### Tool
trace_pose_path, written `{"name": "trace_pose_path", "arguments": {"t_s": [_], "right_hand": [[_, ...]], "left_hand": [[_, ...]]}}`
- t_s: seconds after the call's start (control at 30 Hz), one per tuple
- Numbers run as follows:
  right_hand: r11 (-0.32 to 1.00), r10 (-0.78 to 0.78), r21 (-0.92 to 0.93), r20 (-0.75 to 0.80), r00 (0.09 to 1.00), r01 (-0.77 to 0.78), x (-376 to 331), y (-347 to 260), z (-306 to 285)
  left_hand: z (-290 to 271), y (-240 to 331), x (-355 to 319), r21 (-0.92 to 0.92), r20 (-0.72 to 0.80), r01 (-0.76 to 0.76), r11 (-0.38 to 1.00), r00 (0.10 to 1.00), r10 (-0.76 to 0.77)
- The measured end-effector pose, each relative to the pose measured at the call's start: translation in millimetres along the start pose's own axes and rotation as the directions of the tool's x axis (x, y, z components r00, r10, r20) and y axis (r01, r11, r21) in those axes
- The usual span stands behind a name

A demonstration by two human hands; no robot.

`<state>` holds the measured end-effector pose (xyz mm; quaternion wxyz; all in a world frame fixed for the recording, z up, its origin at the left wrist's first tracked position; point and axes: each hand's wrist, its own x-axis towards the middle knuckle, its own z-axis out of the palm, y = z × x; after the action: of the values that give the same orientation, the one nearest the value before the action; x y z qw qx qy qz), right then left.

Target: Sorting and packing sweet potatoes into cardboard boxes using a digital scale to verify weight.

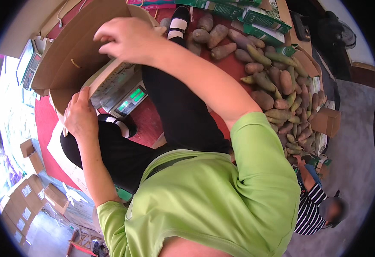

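The person in the green shirt held a brown cardboard box [74, 47] with both hands over a weighing scale [123, 96] that sat on the red floor mat [46, 120]. The left hand [81, 118] gripped the box's lower edge, fingers curled round the cardboard near the scale's front. The right hand [125, 37] clasped the box's upper flap, fingers folded over its rim. The box lay tilted, its long axis running from lower left to upper right in the view, with its broad brown face turned up and left and its open side facing down toward the scale. The scale's green display showed just beside the box's lower corner. To the right, well apart from the box, a heap of sweet potatoes [277, 85] spread across the mat. Green cartons [256, 19] lay at the top, beyond the heap. Another person in a striped top [309, 212] crouched at the lower right
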<state>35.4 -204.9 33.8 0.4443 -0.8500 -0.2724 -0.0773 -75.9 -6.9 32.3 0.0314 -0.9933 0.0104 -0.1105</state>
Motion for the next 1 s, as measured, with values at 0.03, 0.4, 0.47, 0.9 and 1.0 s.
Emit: {"name": "trace_pose_path", "arguments": {"t_s": [0.03,0.4,0.47,0.9,1.0], "right_hand": [[0.995,-0.080,0.047,-0.182,0.980,0.090,-11.8,7.7,-13.0],[0.420,0.907,-0.174,0.050,0.418,-0.891,-378.7,188.8,-16.2],[0.432,0.900,-0.408,0.249,0.357,-0.804,-457.5,175.3,9.7],[-0.295,0.838,0.318,0.540,-0.084,-0.901,-593.1,161.5,103.4],[-0.301,0.817,0.246,0.565,-0.115,-0.921,-550.9,143.7,99.5]], "left_hand": [[0.4,-1.5,-0.9,0.000,0.007,-0.006,1.000,1.000,0.006],[4.9,1.7,0.2,0.006,-0.006,0.002,1.000,1.000,-0.002],[5.5,2.7,0.6,0.000,-0.016,0.007,1.000,1.000,-0.007],[13.0,8.3,5.5,-0.001,-0.053,-0.031,1.000,0.998,0.031],[6.5,2.9,-0.2,0.025,-0.059,-0.031,0.999,0.998,0.033]]}}
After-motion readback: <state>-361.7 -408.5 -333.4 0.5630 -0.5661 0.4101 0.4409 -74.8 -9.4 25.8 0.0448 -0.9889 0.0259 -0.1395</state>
